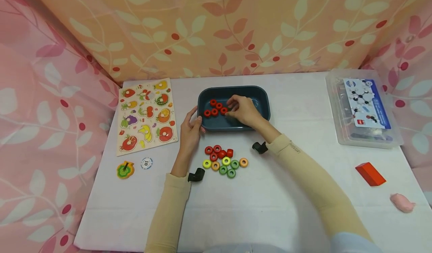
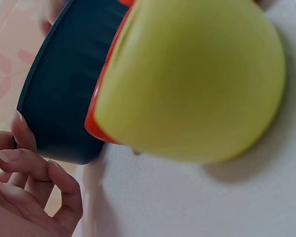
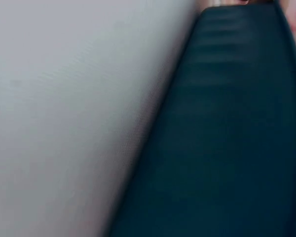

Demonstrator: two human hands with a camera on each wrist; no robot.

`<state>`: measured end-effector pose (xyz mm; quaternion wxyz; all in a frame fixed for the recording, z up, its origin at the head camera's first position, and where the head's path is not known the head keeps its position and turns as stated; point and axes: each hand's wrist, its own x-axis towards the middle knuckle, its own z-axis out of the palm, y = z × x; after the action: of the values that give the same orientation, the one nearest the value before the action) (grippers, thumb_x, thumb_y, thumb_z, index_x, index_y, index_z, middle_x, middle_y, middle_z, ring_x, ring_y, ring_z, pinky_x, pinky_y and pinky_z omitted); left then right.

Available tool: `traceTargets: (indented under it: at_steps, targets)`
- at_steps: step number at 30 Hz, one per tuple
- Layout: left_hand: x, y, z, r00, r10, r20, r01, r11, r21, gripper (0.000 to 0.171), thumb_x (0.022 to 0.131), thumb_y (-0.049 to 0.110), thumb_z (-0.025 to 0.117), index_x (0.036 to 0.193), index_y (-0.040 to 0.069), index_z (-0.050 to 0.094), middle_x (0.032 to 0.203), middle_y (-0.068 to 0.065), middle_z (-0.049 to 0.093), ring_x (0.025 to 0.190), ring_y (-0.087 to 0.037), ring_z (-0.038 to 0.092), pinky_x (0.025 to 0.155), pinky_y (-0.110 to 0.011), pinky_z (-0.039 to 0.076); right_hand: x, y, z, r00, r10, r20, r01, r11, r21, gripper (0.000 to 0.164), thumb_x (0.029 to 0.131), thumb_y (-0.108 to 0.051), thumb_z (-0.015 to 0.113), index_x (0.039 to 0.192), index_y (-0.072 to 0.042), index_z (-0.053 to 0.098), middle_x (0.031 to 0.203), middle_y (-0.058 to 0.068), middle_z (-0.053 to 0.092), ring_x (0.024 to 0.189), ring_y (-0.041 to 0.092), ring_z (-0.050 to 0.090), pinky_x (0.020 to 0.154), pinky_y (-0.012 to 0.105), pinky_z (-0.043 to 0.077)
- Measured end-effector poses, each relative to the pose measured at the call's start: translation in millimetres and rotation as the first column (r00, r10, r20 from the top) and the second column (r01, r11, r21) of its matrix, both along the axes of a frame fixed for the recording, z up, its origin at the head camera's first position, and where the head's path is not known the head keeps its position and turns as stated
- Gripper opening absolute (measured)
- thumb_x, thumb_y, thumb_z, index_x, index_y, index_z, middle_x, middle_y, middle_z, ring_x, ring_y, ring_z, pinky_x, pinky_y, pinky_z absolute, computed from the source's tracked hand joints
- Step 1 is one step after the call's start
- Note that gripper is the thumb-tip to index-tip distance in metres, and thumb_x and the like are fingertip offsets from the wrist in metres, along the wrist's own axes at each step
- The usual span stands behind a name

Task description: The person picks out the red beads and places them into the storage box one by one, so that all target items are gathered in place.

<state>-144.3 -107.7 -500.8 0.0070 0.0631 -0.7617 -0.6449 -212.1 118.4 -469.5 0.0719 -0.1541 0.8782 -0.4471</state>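
Observation:
A dark blue tray (image 1: pixel 236 127) lies on the table with several red ring beads (image 1: pixel 214 112) in its left half. My left hand (image 1: pixel 190 133) holds the tray's left end, fingers along the outer wall and thumb by the front corner; the left wrist view shows these fingers (image 2: pixel 24 133) bent at the rim. Over the tray, my right hand (image 1: pixel 244 111) has curled fingers and pinches a red bead (image 1: pixel 224 111) at the right of the group; its fingertips are partly hidden. The right wrist view shows only the tray wall (image 3: pixel 227 138) and tablecloth.
Before the tray lie several more beads: red (image 1: pixel 213 157), yellow (image 1: pixel 207 164), orange (image 1: pixel 243 162) and green (image 1: pixel 231 173). A fruit puzzle board (image 1: pixel 153 112), tree piece (image 1: pixel 125 169) and round chip (image 1: pixel 146 163) are left. Rightward are a plastic case (image 1: pixel 344 131), red block (image 1: pixel 370 174) and pink toy (image 1: pixel 402 203).

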Motion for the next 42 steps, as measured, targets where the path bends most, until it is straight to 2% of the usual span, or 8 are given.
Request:
traceTargets:
  at_steps: [3,8,12,16,23,32,37,42]
  targets:
    - [-0.5,0.1,0.8,1.0,0.0,0.003,0.0,1.0,0.004,0.042,0.104,0.027,0.054,0.146,0.032,0.05,0.062,-0.004,0.06,0.058,-0.026,0.05,0.05,-0.024,0.031,14.5,4.7,7.5,0.993,0.065,-0.095,-0.066,0.998,-0.008,0.031,0.086,-0.013,0.08,0.113,-0.005,0.068,0.107,0.009,0.07,0.088,0.019,0.063,0.075,0.034,0.051]
    - [-0.8,-0.6,2.2,1.0,-0.007,0.002,0.007,1.0,0.0,0.043,0.104,0.03,0.055,0.147,0.031,0.049,0.064,-0.009,0.061,0.061,-0.033,0.051,0.051,-0.023,0.032,46.4,11.0,23.0,0.952,0.196,-0.234,-0.21,0.977,-0.034,0.025,0.084,-0.012,0.082,0.107,-0.011,0.072,0.098,0.001,0.071,0.078,0.013,0.059,0.066,0.029,0.047]
    - [-1.3,-1.1,3.1,1.0,-0.011,-0.017,0.011,1.0,-0.01,0.044,0.104,0.032,0.054,0.147,0.03,0.049,0.068,-0.021,0.062,0.066,-0.04,0.052,0.053,-0.024,0.033,68.9,15.5,30.1,0.946,0.288,-0.15,-0.294,0.956,-0.022,0.023,0.082,-0.013,0.083,0.103,-0.016,0.074,0.085,-0.008,0.071,0.063,0.011,0.056,0.058,0.024,0.046]
    - [-1.6,-0.9,3.7,1.0,-0.006,-0.013,0.006,1.0,-0.021,0.043,0.104,0.033,0.054,0.147,0.032,0.049,0.066,-0.016,0.061,0.064,-0.033,0.053,0.053,-0.024,0.034,82.5,19.2,26.1,0.933,0.361,0.0,-0.36,0.931,0.063,0.023,0.083,-0.02,0.083,0.105,-0.016,0.075,0.081,-0.012,0.071,0.061,0.012,0.057,0.057,0.025,0.045]
    - [-0.5,-0.2,3.3,1.0,0.002,-0.007,-0.002,1.0,-0.016,0.043,0.104,0.03,0.054,0.147,0.031,0.049,0.062,-0.005,0.059,0.061,-0.027,0.052,0.052,-0.024,0.033,88.5,22.2,5.2,0.916,0.395,0.076,-0.402,0.897,0.181,0.029,0.08,-0.029,0.085,0.105,-0.017,0.076,0.079,-0.013,0.066,0.062,0.009,0.056,0.061,0.027,0.046]
    - [-0.1,0.0,0.0,1.0,0.004,-0.007,-0.005,1.0,-0.019,0.042,0.104,0.03,0.054,0.146,0.033,0.049,0.062,-0.005,0.059,0.06,-0.028,0.052,0.051,-0.024,0.031,90.2,19.5,-14.4,0.904,0.413,0.112,-0.427,0.888,0.171,0.03,0.081,-0.025,0.085,0.109,-0.016,0.077,0.096,-0.007,0.07,0.079,0.011,0.059,0.07,0.028,0.049]
    - [0.1,0.0,-0.1,1.0,0.002,-0.016,-0.002,1.0,-0.019,0.043,0.104,0.03,0.054,0.146,0.032,0.049,0.062,-0.006,0.059,0.062,-0.031,0.053,0.052,-0.025,0.032,90.1,19.0,-13.9,0.904,0.413,0.105,-0.426,0.889,0.168,0.028,0.082,-0.026,0.084,0.107,-0.018,0.076,0.096,-0.009,0.069,0.074,0.01,0.057,0.068,0.027,0.049]
    - [-0.1,-0.4,-0.4,1.0,-0.008,-0.022,0.008,1.0,-0.018,0.043,0.104,0.03,0.054,0.147,0.031,0.049,0.063,-0.009,0.06,0.062,-0.03,0.053,0.054,-0.025,0.033,88.3,20.8,1.1,0.908,0.41,0.09,-0.419,0.898,0.133,0.026,0.083,-0.025,0.083,0.107,-0.022,0.074,0.094,-0.011,0.069,0.064,0.011,0.056,0.061,0.027,0.047]
